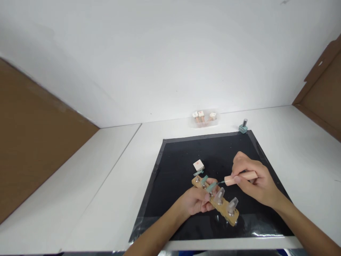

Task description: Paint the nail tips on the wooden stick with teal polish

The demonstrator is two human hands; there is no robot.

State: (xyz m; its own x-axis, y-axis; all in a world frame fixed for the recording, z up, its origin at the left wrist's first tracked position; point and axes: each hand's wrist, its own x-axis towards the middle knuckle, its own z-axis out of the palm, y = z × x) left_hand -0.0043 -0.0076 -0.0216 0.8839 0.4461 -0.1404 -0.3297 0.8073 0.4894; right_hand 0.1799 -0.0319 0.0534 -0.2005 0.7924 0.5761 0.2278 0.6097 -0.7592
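Note:
My left hand [198, 202] is closed around the middle of a wooden nail tip stand [224, 208], held tilted above the black mat. Several false nails stand in a row on its metal pegs: the far ones are green, such as the green nail [204, 180], while the near ones, like the clear nail [232, 205], look uncoated. Pinched in my right hand [254, 179] is a nail polish brush with a peach handle [241, 177]. Its dark thin tip is at the third green nail [211, 187]. Beyond the stand sits a white square-topped bottle [198, 165].
The black mat [181, 153] is taped to a white table. Behind it are a clear plastic tray [205, 123] with several white-and-peach pieces and a green polish bottle [243, 127] with a silver cap. Brown boards [39, 138] flank the white back wall.

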